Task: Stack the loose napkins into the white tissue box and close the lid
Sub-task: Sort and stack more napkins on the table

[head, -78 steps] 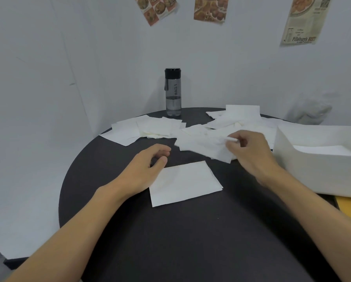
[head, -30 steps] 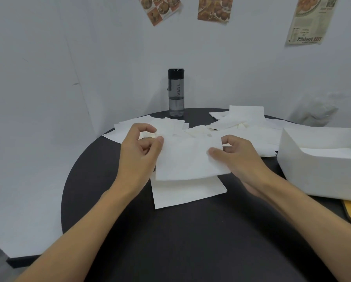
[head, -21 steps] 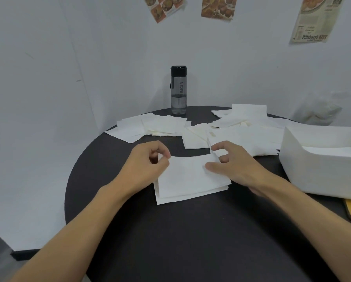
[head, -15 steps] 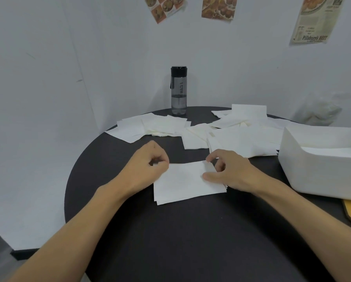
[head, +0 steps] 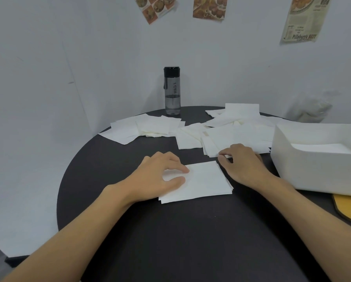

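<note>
A small neat stack of white napkins (head: pixel 205 183) lies on the round black table (head: pixel 170 231) in front of me. My left hand (head: pixel 160 176) rests on the stack's left part with relaxed, fairly straight fingers. My right hand (head: pixel 243 162) is just behind the stack's right corner, and its curled fingertips pinch the near edge of a loose napkin (head: pixel 228 156) from the spread pile (head: pixel 237 137). The white tissue box (head: pixel 313 171) stands open at the right, with flat napkins inside (head: pixel 323 147). No lid can be made out.
More loose napkins (head: pixel 146 127) lie spread at the back left of the table. A dark water bottle (head: pixel 172 90) stands at the back by the wall. A yellow flat object (head: pixel 349 208) lies at the right edge, partly under the box.
Both hands laid a napkin onto the small stack. My left hand then flattened onto the stack. My right hand left it and moved back right to the loose pile's edge.
</note>
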